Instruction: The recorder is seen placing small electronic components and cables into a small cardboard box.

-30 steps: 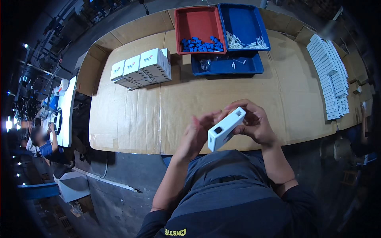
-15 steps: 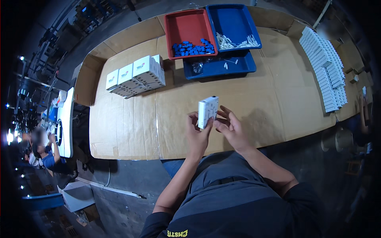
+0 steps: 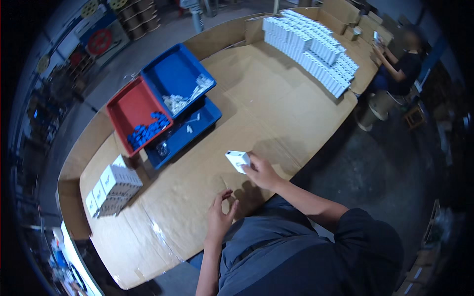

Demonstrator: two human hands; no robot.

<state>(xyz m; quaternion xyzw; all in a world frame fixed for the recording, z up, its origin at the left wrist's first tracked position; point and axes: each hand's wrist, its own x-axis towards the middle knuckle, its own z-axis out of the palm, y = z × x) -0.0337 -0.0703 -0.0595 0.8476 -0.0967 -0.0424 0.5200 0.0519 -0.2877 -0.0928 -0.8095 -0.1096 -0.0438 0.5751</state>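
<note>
A small flat white box (image 3: 237, 160) is held up over the cardboard-covered table by my right hand (image 3: 261, 172), its fingers closed round the near right side. Close to the table's front edge, my left hand (image 3: 220, 213) holds nothing; its thumb and fingers are apart. Beyond the hands, at left, a red tray (image 3: 129, 106) contains blue plastic pieces (image 3: 147, 130). The blue tray (image 3: 170, 66) beside it has white slender pieces (image 3: 187, 96) in it. Both rest partly over a lower blue tray (image 3: 207, 118) with a few white pieces and a clear bag.
White boxes (image 3: 112, 186) are stacked at the table's left end. Long rows of white boxes (image 3: 308, 47) stand at the far right. A raised cardboard edge (image 3: 74, 207) borders the table's back and left. Another person (image 3: 400, 64) sits beyond the right end, holding a small object.
My left hand has let go of the white box, and my right hand has taken it. The view has turned to the right, bringing the rows of boxes and the other person further in.
</note>
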